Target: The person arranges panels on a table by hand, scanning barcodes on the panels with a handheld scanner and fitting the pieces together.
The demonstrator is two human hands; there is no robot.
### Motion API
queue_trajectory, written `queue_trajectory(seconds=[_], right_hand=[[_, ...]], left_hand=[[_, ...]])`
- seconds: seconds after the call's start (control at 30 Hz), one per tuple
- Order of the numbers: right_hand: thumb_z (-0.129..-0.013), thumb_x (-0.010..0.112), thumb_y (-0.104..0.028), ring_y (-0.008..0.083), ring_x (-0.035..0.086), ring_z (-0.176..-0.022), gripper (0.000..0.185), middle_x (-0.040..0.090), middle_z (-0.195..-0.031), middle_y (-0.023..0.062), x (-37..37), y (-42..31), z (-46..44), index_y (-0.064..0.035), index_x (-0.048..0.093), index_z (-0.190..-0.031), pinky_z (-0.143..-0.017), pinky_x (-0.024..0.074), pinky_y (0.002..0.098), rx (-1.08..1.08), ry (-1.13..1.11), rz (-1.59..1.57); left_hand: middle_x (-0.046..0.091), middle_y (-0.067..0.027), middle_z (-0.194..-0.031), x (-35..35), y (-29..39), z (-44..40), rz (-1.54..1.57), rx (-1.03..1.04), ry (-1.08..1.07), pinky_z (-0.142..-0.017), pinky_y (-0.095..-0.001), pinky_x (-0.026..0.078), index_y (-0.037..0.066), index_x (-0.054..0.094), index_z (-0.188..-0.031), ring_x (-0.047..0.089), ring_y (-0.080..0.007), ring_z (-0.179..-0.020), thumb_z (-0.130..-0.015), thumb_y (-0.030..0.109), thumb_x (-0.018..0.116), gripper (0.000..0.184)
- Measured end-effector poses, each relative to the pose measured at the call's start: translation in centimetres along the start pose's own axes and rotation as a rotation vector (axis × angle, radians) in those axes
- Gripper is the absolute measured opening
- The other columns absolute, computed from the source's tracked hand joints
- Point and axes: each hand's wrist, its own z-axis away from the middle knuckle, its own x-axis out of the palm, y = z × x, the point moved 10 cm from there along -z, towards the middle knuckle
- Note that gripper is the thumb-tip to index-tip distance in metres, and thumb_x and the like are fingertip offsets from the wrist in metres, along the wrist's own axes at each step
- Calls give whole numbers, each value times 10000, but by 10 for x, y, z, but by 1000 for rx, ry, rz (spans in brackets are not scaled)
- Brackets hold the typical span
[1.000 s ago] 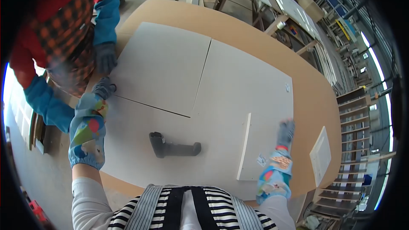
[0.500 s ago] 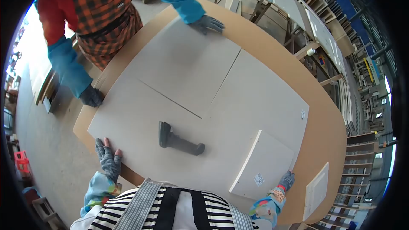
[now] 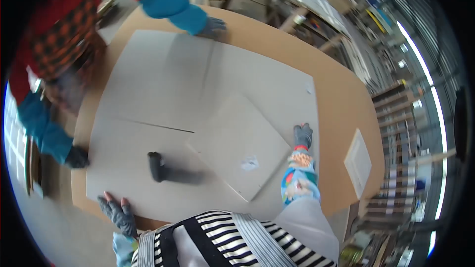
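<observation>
My left hand (image 3: pixel 119 215), in a grey fingerless glove, rests with spread fingers on the near left edge of a large light-grey panel (image 3: pixel 148 79). My right hand (image 3: pixel 303 136), gloved likewise, lies with its fingers stretched out near the panel's right edge, just right of a smaller white board (image 3: pixel 237 138). That board lies turned at an angle on the large panel, with a label (image 3: pixel 249 162) near its front corner. Between my hands, on the left, lies a dark handheld barcode scanner (image 3: pixel 157 167), slightly blurred.
Under the panel is a brown board (image 3: pixel 341 99), with a small white panel (image 3: pixel 358 163) at its right. Across from me a co-worker's gloved hands (image 3: pixel 213 28) touch the far and left edges. Worktables and stacked boards (image 3: pixel 321 5) stand behind; racks (image 3: pixel 396 133) stand right.
The smaller board has slid away from me toward the middle and turned. My right hand has moved forward from its near corner to the panel's right side. The whole view has shifted.
</observation>
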Motion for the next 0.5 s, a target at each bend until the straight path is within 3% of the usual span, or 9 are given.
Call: queue_trajectory(seconds=[0.03,0.1,0.2,0.27,0.5], right_hand=[[-728,574,-302,345,545,-962,371,579,-1025,187,-23,11,2,-23,582,-974,-803,449,417,42,174,202],[-725,564,-396,365,558,-926,446,583,-1019,182,-17,81,-11,-32,594,-981,-786,459,433,169,119,366],[-762,516,-396,349,584,-886,431,588,-988,206,-6,131,-21,-38,587,-990,-735,478,444,168,-2,379],[-786,484,-397,339,601,-858,423,591,-967,222,-5,139,-28,-43,583,-996,-702,490,451,197,-20,333],[-788,486,-396,344,583,-913,431,571,-1023,223,-24,105,-9,-56,563,-1041,-747,485,441,311,69,299]], left_hand=[[150,-268,-1396,5,1,-3,19,41,-7,-1049,-444,145,50,268,-1347,172,-404,-1285,-833,329,517,635],[160,-272,-1391,7,-10,-2,61,-41,31,-1048,-441,153,45,277,-1342,183,-407,-1280,-834,322,515,626],[174,-279,-1384,-6,4,-1,53,-46,67,-1049,-438,154,41,279,-1340,186,-414,-1278,-824,303,525,629],[192,-271,-1382,-10,-1,2,-15,-137,85,-1052,-440,147,40,278,-1341,180,-416,-1280,-808,269,536,635],[179,-236,-1401,3,-2,-2,-30,-102,68,-1060,-447,115,29,257,-1345,153,-408,-1292,-784,219,543,658]])
